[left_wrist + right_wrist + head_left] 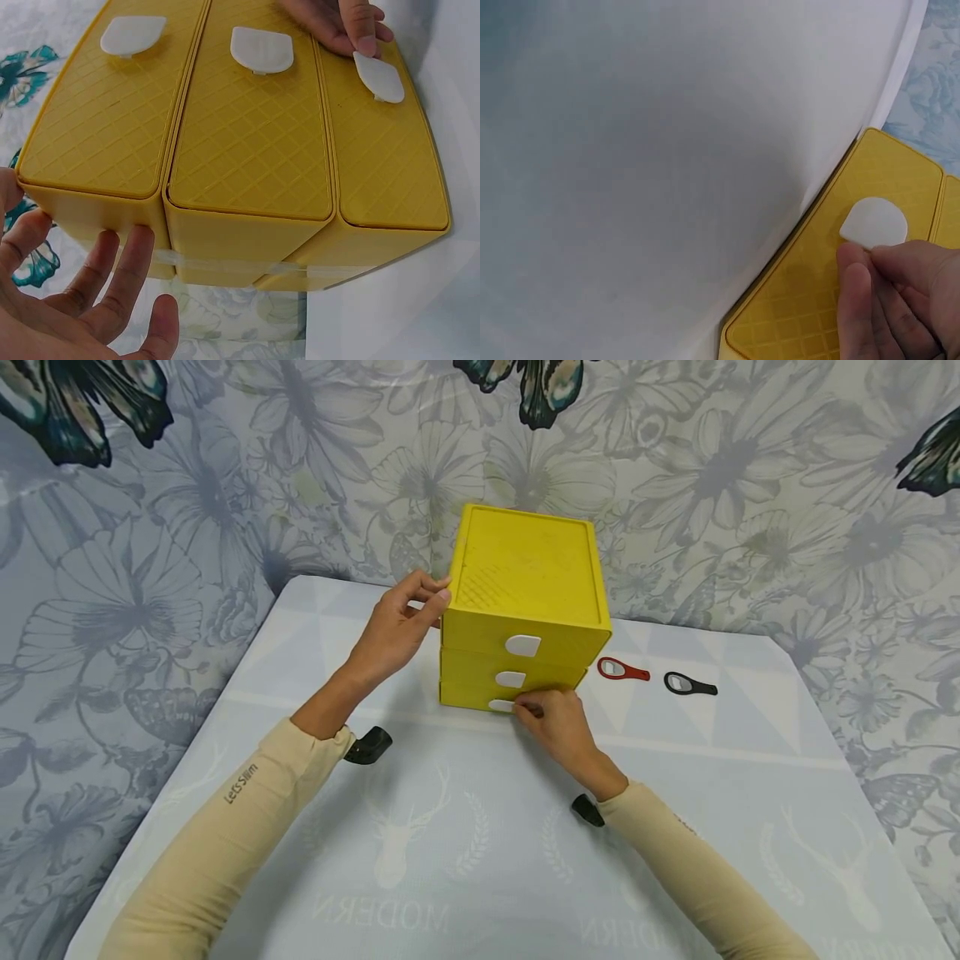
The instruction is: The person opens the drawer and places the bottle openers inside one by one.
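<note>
A yellow three-drawer box (528, 564) stands on the table, with a white tab handle on each drawer front. My left hand (397, 627) touches its left side near the top edge; the left wrist view shows that hand's fingers (124, 277) fairly straight against the side wall. At the lowest drawer, my right hand (558, 727) pinches the edge of the white handle (875, 223) between thumb and fingertips. All the drawers appear closed. The middle handle (262, 49) and the top handle (133, 35) are untouched.
Right of the box lie a red bottle opener (622, 669) and a black bottle opener (690, 684). The white patterned table (465, 860) meets a floral wall (712, 510) behind. Black wrist devices (367, 746) show at both sleeve cuffs.
</note>
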Tool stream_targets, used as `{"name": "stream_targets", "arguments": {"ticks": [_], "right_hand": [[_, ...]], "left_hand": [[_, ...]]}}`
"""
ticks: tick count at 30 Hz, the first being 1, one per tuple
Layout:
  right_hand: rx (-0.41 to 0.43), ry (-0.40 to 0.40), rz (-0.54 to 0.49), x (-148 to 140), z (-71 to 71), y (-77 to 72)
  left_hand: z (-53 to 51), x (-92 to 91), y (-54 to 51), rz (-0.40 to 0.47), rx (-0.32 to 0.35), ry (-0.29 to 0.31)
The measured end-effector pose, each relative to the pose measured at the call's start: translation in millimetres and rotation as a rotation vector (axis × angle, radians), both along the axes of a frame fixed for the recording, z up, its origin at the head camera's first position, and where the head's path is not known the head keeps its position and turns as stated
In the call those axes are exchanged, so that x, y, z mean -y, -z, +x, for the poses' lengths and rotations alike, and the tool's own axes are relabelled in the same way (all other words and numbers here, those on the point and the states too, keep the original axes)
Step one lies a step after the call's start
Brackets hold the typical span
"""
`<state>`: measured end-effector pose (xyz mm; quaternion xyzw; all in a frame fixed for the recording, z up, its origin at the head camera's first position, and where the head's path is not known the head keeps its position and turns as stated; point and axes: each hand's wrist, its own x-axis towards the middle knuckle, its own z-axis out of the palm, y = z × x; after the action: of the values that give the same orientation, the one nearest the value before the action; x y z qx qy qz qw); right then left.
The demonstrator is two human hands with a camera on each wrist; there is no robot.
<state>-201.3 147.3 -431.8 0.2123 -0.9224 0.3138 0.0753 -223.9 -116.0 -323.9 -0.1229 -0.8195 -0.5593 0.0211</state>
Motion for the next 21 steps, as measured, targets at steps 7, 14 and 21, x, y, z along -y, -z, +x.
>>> {"name": "stream_targets", "arguments": {"ticks": [7,14,21], "right_hand": [[-0.040,-0.004,0.010,1.5,2.6,2.0],[-0.061,-0.005,0.018,-0.3,3.5,3.7],[-0.067,-0.025,0.027,-1.7,8.2,2.1]], "left_hand": [[1.2,1.3,0.4,-0.001,-0.010,0.003],[0.4,-0.5,0.8,-0.002,-0.010,-0.002],[0.9,-1.0,-0.2,-0.010,-0.013,-0.010]]}}
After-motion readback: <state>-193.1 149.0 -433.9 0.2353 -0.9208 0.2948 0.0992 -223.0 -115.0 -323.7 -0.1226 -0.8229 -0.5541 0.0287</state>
